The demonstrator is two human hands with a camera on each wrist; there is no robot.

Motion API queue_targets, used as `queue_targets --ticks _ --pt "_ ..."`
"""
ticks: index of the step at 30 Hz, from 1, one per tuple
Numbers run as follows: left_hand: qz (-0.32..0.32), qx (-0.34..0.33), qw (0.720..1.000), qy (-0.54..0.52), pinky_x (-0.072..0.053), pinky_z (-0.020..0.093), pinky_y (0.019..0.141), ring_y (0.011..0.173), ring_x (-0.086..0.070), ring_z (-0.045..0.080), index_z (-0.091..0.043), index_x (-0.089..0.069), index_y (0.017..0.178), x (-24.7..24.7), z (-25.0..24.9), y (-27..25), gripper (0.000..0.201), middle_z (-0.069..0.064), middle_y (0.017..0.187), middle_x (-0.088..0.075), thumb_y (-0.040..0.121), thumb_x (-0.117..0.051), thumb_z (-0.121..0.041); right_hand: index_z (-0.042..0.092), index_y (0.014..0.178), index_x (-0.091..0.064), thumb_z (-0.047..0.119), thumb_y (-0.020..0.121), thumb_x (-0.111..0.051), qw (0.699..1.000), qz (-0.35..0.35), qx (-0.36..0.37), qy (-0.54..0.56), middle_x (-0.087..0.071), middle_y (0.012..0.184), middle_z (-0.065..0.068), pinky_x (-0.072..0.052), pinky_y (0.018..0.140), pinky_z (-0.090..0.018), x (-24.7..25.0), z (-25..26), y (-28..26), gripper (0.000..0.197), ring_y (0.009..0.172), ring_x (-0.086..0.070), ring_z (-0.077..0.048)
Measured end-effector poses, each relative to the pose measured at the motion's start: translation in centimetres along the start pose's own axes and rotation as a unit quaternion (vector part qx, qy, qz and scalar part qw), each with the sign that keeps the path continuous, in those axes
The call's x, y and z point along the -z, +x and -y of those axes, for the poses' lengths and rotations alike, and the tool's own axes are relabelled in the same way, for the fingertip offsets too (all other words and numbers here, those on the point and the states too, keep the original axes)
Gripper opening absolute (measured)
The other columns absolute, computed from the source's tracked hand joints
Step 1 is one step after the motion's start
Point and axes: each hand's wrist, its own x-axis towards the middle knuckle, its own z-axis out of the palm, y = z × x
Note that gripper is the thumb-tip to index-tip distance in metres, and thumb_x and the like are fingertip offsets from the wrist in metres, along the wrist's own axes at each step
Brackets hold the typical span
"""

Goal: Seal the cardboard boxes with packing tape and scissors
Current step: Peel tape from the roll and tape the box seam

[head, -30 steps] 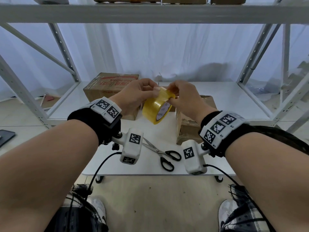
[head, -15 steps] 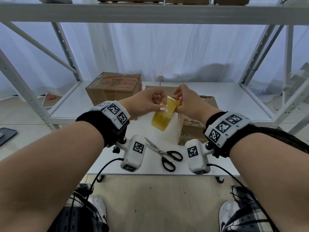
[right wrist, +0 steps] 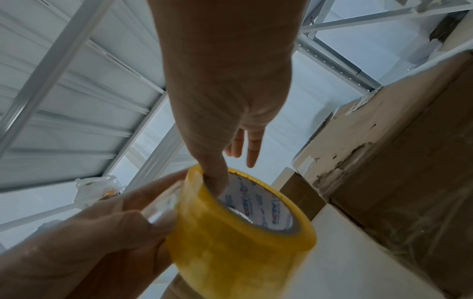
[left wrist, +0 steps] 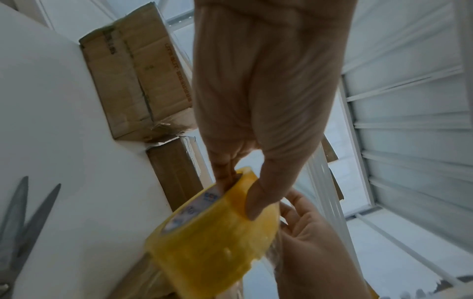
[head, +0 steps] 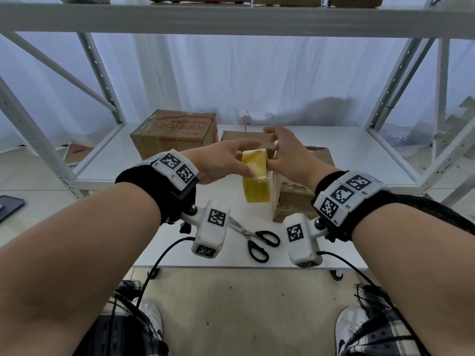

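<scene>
A yellow roll of packing tape hangs edge-on above the white shelf. My left hand grips it, fingers inside the core and thumb pressed on the outer wrap of the tape roll. My right hand is at the roll's right side, its thumb touching the inner rim of the tape roll, its other fingers straight and spread. Black-handled scissors lie on the shelf below my wrists. Three cardboard boxes stand behind: a printed box, a small box and a worn box.
The white shelf board has bare room at the right. A white metal frame with slanted braces surrounds it, and an upper shelf carries more boxes. A dark flat object lies on the floor at left.
The roll has turned from tilted to hanging edge-on. My right hand's fingers have uncurled and spread, and both hands sit a little farther forward.
</scene>
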Motion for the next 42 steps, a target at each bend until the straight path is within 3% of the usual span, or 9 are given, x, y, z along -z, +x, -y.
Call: queue_targets --ticks 2,5,9,15,19,24,30,36,42 --pt "-0.014 -0.024 0.999 0.038 -0.051 0.026 0.090 0.108 -0.059 0.018 -0.018 -0.035 0.145 0.0 0.1 0.0 0.075 0.006 0.122 -0.058 0.082 -0.063 0.012 0.008 0.138 -0.037 0.008 0.084 -0.069 0.994 0.014 -0.079 0.079 -0.054 0.116 -0.009 -0.052 0.083 -0.028 0.2 0.2 0.0 0.062 0.099 -0.058 -0.020" --pt "-0.046 -0.061 0.983 0.168 -0.055 0.025 0.086 0.105 -0.059 0.018 -0.026 -0.036 0.145 0.0 0.1 -0.1 0.076 0.003 0.128 -0.047 0.083 -0.067 0.004 0.000 0.135 -0.039 -0.006 0.089 -0.057 0.923 0.023 -0.170 0.344 -0.064 0.098 -0.018 -0.059 0.066 -0.027 0.6 0.8 -0.3 0.049 0.078 -0.069 -0.022" --pt "-0.073 -0.108 0.946 0.295 -0.048 0.005 0.077 0.107 -0.053 0.018 -0.031 -0.025 0.149 0.0 0.1 0.0 0.082 0.001 0.138 -0.028 0.084 -0.068 -0.005 0.003 0.103 -0.059 0.012 0.098 -0.047 0.846 -0.039 -0.228 0.481 -0.064 0.079 -0.013 -0.058 0.057 -0.032 1.0 2.0 -0.2 0.015 0.065 -0.065 -0.024" --pt "-0.074 -0.137 0.924 0.349 -0.049 0.011 0.072 0.086 -0.057 0.004 -0.023 0.006 0.153 -1.0 0.0 0.5 0.101 -0.001 0.117 -0.048 0.086 -0.069 -0.011 0.011 0.091 -0.061 0.030 0.096 -0.052 0.854 -0.057 -0.249 0.454 -0.065 0.085 -0.010 -0.053 0.058 -0.031 0.4 2.1 0.6 0.022 0.071 -0.065 -0.025" --pt "-0.110 -0.154 0.897 0.401 -0.052 0.024 0.072 0.083 -0.061 0.016 -0.022 0.001 0.153 -0.8 0.6 0.9 0.096 0.003 0.102 -0.058 0.086 -0.067 -0.011 0.008 0.090 -0.059 0.019 0.097 -0.051 0.843 -0.063 -0.235 0.480 -0.065 0.079 -0.009 -0.054 0.061 -0.032 0.4 2.3 0.7 0.016 0.072 -0.064 -0.024" --pt "-0.150 -0.166 0.893 0.389 -0.053 0.036 0.080 0.084 -0.062 0.020 -0.023 -0.007 0.152 0.3 0.8 1.0 0.095 0.007 0.096 -0.063 0.082 -0.071 -0.014 0.003 0.097 -0.057 0.005 0.096 -0.048 0.821 -0.054 -0.200 0.532 -0.064 0.098 -0.018 -0.051 0.094 -0.048 -0.1 3.0 0.7 0.010 0.100 -0.063 -0.035" --pt "-0.182 -0.206 0.842 0.465 -0.048 0.036 0.083 0.090 -0.064 0.032 -0.018 -0.013 0.152 0.3 1.2 1.2 0.089 0.015 0.103 -0.068 0.084 -0.072 -0.020 0.005 0.090 -0.055 0.009 0.095 -0.046 0.793 -0.066 -0.208 0.569 -0.066 0.062 -0.006 -0.055 0.061 -0.033 0.4 3.4 0.7 0.010 0.057 -0.065 -0.019" --pt "-0.177 -0.194 0.850 0.456 -0.052 0.042 0.079 0.084 -0.065 0.030 -0.018 -0.015 0.150 0.5 1.1 1.1 0.089 0.015 0.097 -0.068 0.083 -0.074 -0.020 0.002 0.097 -0.053 -0.002 0.090 -0.044 0.808 -0.054 -0.183 0.557 -0.058 0.090 -0.016 -0.055 0.077 -0.043 0.1 3.7 0.3 0.012 0.083 -0.060 -0.030" --pt "-0.172 -0.178 0.858 0.450 -0.052 0.046 0.081 0.087 -0.065 0.031 -0.020 -0.015 0.149 0.6 1.2 1.5 0.089 0.016 0.099 -0.068 0.083 -0.073 -0.020 -0.003 0.106 -0.059 -0.017 0.086 -0.038 0.820 -0.072 -0.198 0.532 -0.062 0.082 -0.015 -0.057 0.057 -0.035 -0.2 3.8 0.2 0.032 0.070 -0.065 -0.025"
